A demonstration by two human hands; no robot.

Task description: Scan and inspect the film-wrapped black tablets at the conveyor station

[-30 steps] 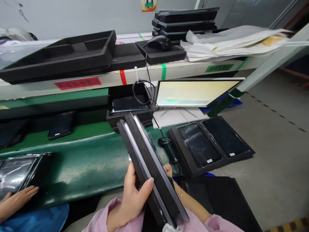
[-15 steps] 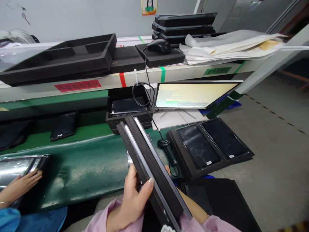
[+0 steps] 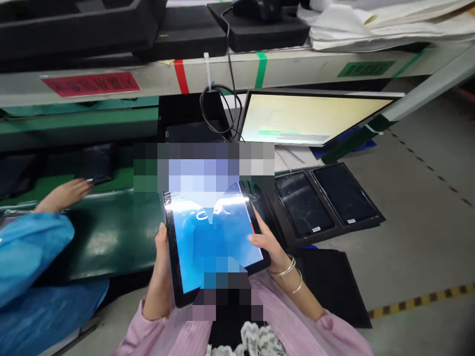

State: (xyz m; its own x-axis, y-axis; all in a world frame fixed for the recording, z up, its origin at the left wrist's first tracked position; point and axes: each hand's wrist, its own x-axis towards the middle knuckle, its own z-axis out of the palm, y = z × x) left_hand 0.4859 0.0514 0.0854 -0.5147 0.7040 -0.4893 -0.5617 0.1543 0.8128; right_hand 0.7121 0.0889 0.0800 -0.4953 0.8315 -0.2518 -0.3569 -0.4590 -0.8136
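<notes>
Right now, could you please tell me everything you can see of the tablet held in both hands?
The tablet is a flat slab with rounded lower corners, a glossy, glass-like front and a dark border. Its screen is lit, mostly blue, with bright glare across the upper part and a small red patch at the right edge. The left hand grips its left side; the right hand holds the other, thumb over the front. It sits slightly turned in view. Pixelated blocks hide its top and part of its bottom.
</notes>
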